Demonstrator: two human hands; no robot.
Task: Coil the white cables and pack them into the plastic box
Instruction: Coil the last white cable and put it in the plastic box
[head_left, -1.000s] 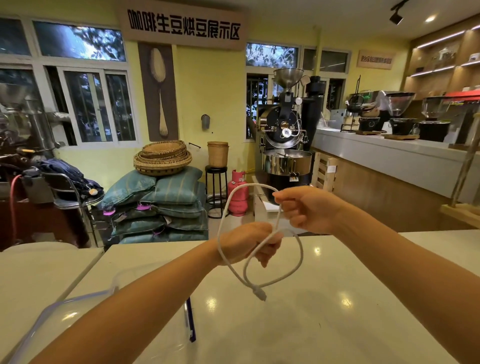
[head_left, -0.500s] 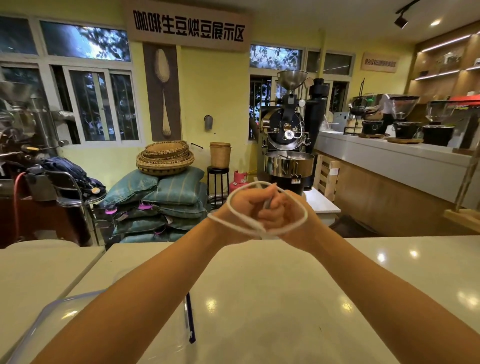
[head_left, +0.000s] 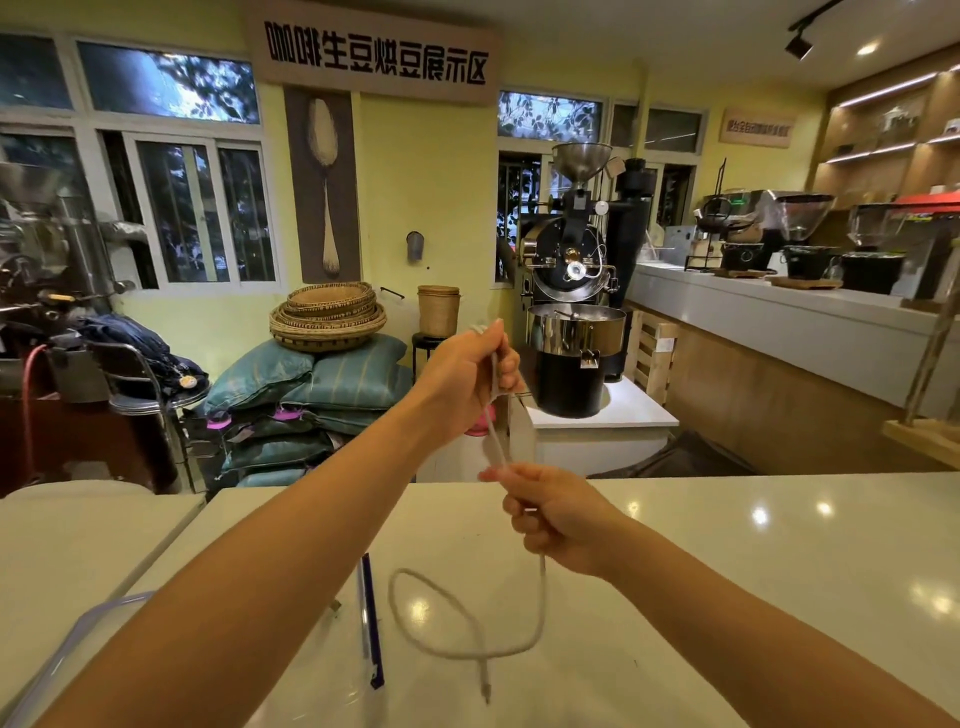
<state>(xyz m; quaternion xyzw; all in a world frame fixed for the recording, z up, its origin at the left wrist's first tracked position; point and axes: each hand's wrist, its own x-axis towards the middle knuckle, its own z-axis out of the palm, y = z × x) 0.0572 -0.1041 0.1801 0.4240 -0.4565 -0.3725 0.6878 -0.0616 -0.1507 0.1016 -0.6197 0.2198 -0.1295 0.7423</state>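
My left hand (head_left: 467, 374) is raised above the white counter and pinches the upper part of a white cable (head_left: 540, 603). A short way below it, my right hand (head_left: 556, 512) closes around the same cable. Between the two hands the cable runs as a short, nearly straight double strand. Below my right hand it drops into a loose loop that swings over the counter, and its plug end (head_left: 485, 686) dangles. The clear plastic box (head_left: 78, 639) with a blue-edged rim sits at the lower left, mostly hidden behind my left forearm.
The glossy white counter (head_left: 753, 571) spreads under both arms; a second white surface (head_left: 67, 535) adjoins it on the left. Beyond it stand stacked sacks with woven baskets (head_left: 327, 317), a coffee roaster (head_left: 571, 291) and a long bar (head_left: 779, 332) on the right.
The hands were pressed together with the cable wrapped around them. Now the left hand has risen, the right has dropped, and the cable has come loose into a hanging loop.
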